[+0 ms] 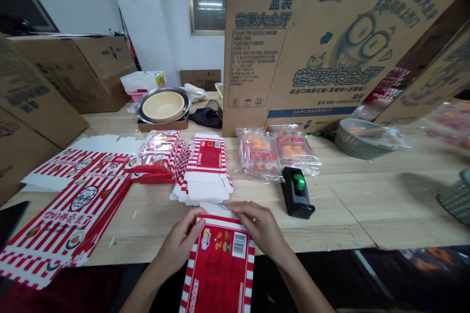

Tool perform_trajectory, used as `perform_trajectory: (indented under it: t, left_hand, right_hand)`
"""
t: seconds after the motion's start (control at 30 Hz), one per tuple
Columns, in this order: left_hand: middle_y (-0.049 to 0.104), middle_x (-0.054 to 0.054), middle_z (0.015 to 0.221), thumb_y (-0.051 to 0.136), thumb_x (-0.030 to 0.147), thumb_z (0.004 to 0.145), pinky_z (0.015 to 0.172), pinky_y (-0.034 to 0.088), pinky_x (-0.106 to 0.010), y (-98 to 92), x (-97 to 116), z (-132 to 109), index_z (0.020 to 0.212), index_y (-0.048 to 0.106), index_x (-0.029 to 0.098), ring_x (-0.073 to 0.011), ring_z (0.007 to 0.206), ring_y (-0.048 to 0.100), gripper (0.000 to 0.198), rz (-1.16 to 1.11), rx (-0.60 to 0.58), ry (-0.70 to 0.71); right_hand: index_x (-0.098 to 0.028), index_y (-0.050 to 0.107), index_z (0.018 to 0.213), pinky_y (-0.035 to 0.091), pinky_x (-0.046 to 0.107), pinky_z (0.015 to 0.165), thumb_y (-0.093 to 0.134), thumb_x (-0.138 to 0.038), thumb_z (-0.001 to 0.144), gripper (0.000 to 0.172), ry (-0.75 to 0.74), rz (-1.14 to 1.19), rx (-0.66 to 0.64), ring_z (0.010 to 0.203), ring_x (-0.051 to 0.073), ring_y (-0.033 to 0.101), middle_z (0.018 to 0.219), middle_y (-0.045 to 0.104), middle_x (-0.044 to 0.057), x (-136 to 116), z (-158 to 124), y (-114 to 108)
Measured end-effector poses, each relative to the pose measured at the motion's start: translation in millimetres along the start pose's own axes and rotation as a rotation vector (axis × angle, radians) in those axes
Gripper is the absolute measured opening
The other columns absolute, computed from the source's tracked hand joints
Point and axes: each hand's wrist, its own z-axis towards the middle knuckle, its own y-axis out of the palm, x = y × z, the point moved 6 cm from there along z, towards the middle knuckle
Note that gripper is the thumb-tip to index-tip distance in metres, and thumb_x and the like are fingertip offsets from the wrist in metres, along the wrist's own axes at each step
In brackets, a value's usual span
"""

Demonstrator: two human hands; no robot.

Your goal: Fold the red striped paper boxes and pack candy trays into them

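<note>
A red carton with striped white edges is held upright at the table's front edge, its white top flap between my hands. My left hand pinches the carton's upper left corner, thumb on the front. My right hand has its fingers over the upper right corner and flap. Just beyond lies a stack of folded striped cartons. Left of it are stacked cartons with windows, and further left, large flat printed card sheets. Clear bags with orange pieces lie beyond my right hand, near a black tape dispenser.
A big cardboard box stands at the back right. Behind the cartons, a cream bowl rests in a metal basin. A green-grey basket is at the right, another basket at the far right edge. More cardboard boxes stand at left.
</note>
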Motion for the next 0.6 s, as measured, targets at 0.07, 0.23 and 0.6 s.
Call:
perform_trajectory:
  t: [0.07,0.23,0.6]
  left_hand:
    - [0.064,-0.002,0.095,0.041,0.043,0.088,0.074,0.047,-0.022,-1.4,-0.4,-1.5,0.103,0.048,0.020,-0.0149,0.084,0.059,0.028,0.013,0.010,-0.003]
    - [0.062,-0.004,0.107,0.040,0.042,0.088,0.078,0.047,-0.024,2.5,2.8,-5.5,0.108,0.049,0.020,-0.0169,0.092,0.058,0.031,0.056,-0.025,0.002]
    - [0.063,-0.005,0.106,0.046,0.040,0.087,0.074,0.051,-0.029,2.4,3.5,-12.6,0.136,0.009,0.027,-0.0159,0.082,0.063,0.062,-0.174,-0.030,-0.026]
  right_hand:
    - [-0.024,0.069,0.090,0.043,0.036,0.088,0.054,-0.032,0.084,0.018,-0.018,0.069,-0.072,0.099,0.021,0.060,0.106,0.066,0.005,-5.9,-1.7,3.2]
    - [-0.019,0.067,0.077,0.046,0.027,0.070,0.065,-0.035,0.075,0.017,0.171,0.118,-0.138,0.082,0.018,0.062,0.092,0.069,0.004,-3.8,1.8,4.2]
    - [-0.024,0.067,0.087,0.040,0.030,0.075,0.056,-0.028,0.084,0.011,-0.137,-0.277,-0.164,0.077,0.016,0.059,0.085,0.069,0.000,-37.2,14.7,10.1]
